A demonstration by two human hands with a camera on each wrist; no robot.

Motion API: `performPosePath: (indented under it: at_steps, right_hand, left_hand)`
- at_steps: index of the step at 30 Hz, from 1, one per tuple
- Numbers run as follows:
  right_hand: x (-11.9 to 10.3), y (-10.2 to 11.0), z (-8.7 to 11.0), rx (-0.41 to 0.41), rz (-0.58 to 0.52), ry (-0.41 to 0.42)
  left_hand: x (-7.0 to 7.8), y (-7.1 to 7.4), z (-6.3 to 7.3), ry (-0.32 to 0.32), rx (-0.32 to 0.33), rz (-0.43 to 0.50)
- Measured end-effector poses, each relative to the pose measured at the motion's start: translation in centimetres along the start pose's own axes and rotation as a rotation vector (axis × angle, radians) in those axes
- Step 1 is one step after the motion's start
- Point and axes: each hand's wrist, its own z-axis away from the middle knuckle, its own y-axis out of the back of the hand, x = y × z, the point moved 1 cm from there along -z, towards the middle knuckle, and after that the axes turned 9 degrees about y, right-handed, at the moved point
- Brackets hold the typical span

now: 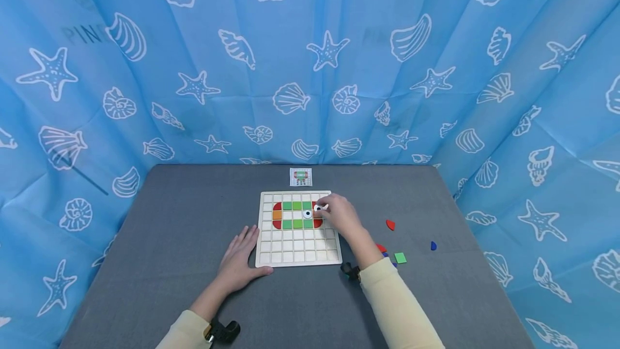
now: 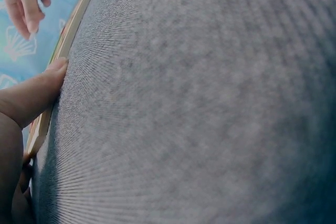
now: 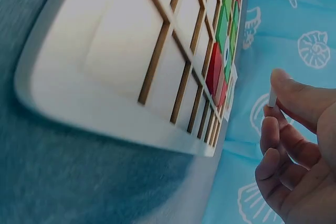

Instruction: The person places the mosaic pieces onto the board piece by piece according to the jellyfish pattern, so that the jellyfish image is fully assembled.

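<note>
A wooden grid board (image 1: 293, 245) lies on the table, with red, green and orange tiles forming a ring in its upper rows. An eye tile, white with a dark dot (image 1: 307, 214), sits inside that ring. My right hand (image 1: 342, 214) is over the board's upper right, pinching a thin white tile (image 3: 272, 97) between thumb and finger; in the head view this tile shows a dark dot. At the board's left edge rests my left hand (image 1: 238, 260), fingers extended along the side and thumb (image 2: 44, 85) at the near corner.
Behind the board lies a small picture card (image 1: 301, 176). To the right are a red quarter-round piece (image 1: 390, 224), a green square (image 1: 400, 258) and a blue half-round piece (image 1: 433, 245). More red and blue pieces are partly hidden by the right forearm. A blue curtain (image 1: 310, 112) hangs behind the table.
</note>
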Motion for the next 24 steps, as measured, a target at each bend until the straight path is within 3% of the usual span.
performPosePath:
  at_steps: [24]
  right_hand:
    - [-3.3, -2.3, -1.9, -0.062, -0.003, 0.084]
  left_hand:
    - [-0.2, -0.2, -0.3, 0.026, -0.040, -0.019]
